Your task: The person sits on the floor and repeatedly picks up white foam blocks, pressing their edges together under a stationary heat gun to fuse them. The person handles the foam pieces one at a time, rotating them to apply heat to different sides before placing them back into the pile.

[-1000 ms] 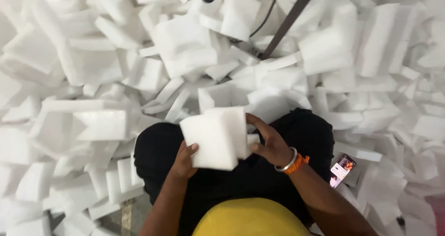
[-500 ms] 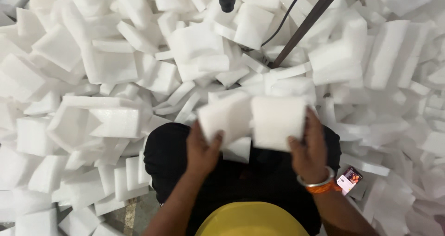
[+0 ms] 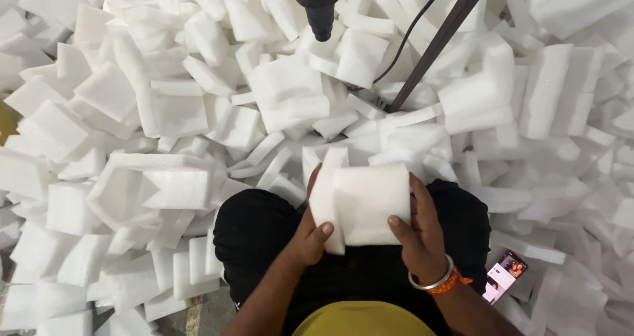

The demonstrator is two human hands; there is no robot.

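Note:
Two white foam blocks are held over my lap, pressed side by side. My left hand (image 3: 309, 234) grips the narrower block (image 3: 325, 194) at its left edge, thumb across its front. My right hand (image 3: 417, 234) holds the wider, squarish block (image 3: 371, 201), thumb on its lower front face and fingers behind its right side. A silver bangle and an orange band circle the right wrist (image 3: 436, 282). I sit in black trousers (image 3: 254, 234) and a yellow top (image 3: 363, 321).
A deep heap of white foam offcuts (image 3: 158, 111) surrounds me on every side. A dark metal rod (image 3: 439, 42) and a black cable rise at the upper middle, beside a dark tool tip (image 3: 320, 12). A phone (image 3: 504, 275) with a lit screen lies at my right.
One block was held at first, then two pieces were spread apart in raised hands. Now the two pieces are brought together and lowered over my lap.

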